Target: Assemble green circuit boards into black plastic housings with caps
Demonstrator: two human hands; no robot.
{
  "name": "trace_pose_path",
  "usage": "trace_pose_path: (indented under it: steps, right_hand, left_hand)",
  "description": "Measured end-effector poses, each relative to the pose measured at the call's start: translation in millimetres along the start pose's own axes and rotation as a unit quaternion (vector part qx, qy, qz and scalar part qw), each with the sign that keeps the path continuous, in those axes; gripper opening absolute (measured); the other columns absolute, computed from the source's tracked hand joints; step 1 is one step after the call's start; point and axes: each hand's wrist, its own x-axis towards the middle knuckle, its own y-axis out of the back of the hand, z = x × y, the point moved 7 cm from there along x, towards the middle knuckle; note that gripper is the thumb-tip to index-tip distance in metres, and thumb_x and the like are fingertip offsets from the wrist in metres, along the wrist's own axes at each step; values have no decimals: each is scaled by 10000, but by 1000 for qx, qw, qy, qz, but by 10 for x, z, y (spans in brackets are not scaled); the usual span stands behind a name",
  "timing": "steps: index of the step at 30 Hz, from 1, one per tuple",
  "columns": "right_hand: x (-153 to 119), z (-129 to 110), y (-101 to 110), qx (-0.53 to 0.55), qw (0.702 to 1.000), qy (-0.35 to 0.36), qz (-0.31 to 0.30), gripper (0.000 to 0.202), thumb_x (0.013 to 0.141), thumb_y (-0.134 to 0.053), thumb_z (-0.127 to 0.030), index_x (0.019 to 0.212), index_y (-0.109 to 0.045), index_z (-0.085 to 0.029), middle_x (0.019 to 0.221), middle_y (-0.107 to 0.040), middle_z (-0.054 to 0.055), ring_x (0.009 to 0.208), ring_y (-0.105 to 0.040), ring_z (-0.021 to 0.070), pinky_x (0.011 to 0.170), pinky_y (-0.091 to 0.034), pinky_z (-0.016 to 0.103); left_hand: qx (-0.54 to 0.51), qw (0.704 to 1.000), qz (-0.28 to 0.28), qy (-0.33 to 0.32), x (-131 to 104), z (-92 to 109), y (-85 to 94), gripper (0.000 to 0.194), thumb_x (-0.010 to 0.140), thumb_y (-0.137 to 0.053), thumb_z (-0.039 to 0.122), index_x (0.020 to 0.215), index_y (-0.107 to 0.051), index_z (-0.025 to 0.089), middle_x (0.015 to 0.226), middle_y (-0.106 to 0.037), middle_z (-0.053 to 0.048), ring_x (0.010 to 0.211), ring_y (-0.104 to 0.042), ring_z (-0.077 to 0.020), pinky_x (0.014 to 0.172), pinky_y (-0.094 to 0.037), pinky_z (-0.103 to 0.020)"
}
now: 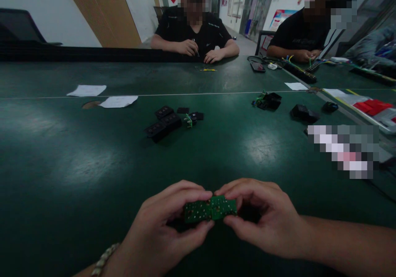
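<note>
Between my two hands, close to the near side of the table, is a green circuit board point(211, 209) dotted with solder points and showing a seam across its middle. My left hand point(167, 217) pinches the board's left half, thumb below and fingers above. On the other half, my right hand point(262, 213) has the same kind of grip at the right end. The underside of the board is hidden. Farther off on the green table point(102, 211) lie several black plastic housings point(168, 122) and a small green board with black parts point(192, 119).
White papers point(119, 101) lie at the left. More black parts point(303, 113) and a wired piece point(266, 101) are at the right, near a blurred-out object point(343, 151) and a red-and-white package point(371, 107). Two people point(194, 34) sit across the table.
</note>
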Motion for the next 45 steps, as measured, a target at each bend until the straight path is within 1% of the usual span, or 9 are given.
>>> trace_pose_path:
  steps: [5,10,19,27,31,35,40,42,45]
  right_hand:
    - [6,-26,4,-13,1000,12,0,359,793,-803,-40,1111,-716,-183,1073,-810,105,865,-785,162,685,-616,215]
    - [2,-26,4,-16,1000,5,-3,359,797,-800,-47,1115,-712,-189,1086,-806,103,846,-782,161,671,-620,218]
    - [8,-10,-1,-16,1000,2,-7,363,797,-797,-64,1121,-708,-202,1077,-808,102,841,-780,181,637,-619,247]
    - [11,-7,-8,-13,1000,-5,-14,346,796,-799,-59,1103,-711,-189,1066,-809,108,822,-783,181,626,-612,250]
    - [14,-6,-9,-15,1000,-1,-12,340,794,-803,-67,1097,-713,-192,1043,-810,102,826,-784,182,639,-612,252]
    - [11,-6,-16,-12,1000,-2,-15,343,800,-797,-59,1102,-708,-196,1049,-807,98,841,-783,184,663,-620,258]
    - [0,0,-14,-17,1000,-6,-13,364,802,-805,-77,1125,-702,-211,1085,-807,94,853,-780,182,634,-613,244]
    - [-2,4,-18,-14,1000,-8,-16,361,808,-796,-75,1128,-700,-213,1092,-806,95,857,-779,183,635,-618,247]
    - [2,1,-19,-9,1000,-10,-17,361,815,-787,-72,1135,-698,-212,1092,-804,98,861,-778,185,645,-627,258]
  left_hand:
    - [2,1000,8,2,32,23,9,428,684,-808,1,1023,-799,263,971,-804,13,721,-793,-106,632,-610,-113]
    - [0,1000,8,5,48,40,15,412,677,-809,10,1006,-807,259,941,-810,10,671,-780,-105,539,-581,-99]
    - [9,1000,6,-7,58,65,8,396,694,-797,15,1011,-809,252,933,-826,-9,706,-803,-138,599,-629,-147]
    - [8,1000,3,-10,74,72,3,409,693,-793,15,1020,-813,260,925,-833,-12,667,-799,-135,512,-594,-122]
    - [7,1000,1,-14,53,76,0,391,702,-788,21,1016,-807,254,919,-829,-5,694,-806,-130,575,-615,-125]
    - [8,1000,4,-9,49,71,1,396,693,-782,1,1001,-808,248,910,-830,-1,676,-798,-115,549,-590,-100]
    - [8,1000,4,-7,60,52,0,386,699,-787,13,999,-805,256,916,-833,-6,714,-811,-141,599,-622,-139]
    - [8,1000,5,-10,63,56,2,377,703,-784,17,993,-804,256,910,-832,-8,702,-808,-141,569,-612,-136]
    - [13,1000,-2,-9,59,64,-2,361,711,-777,23,988,-805,253,901,-830,-10,638,-787,-127,473,-561,-116]
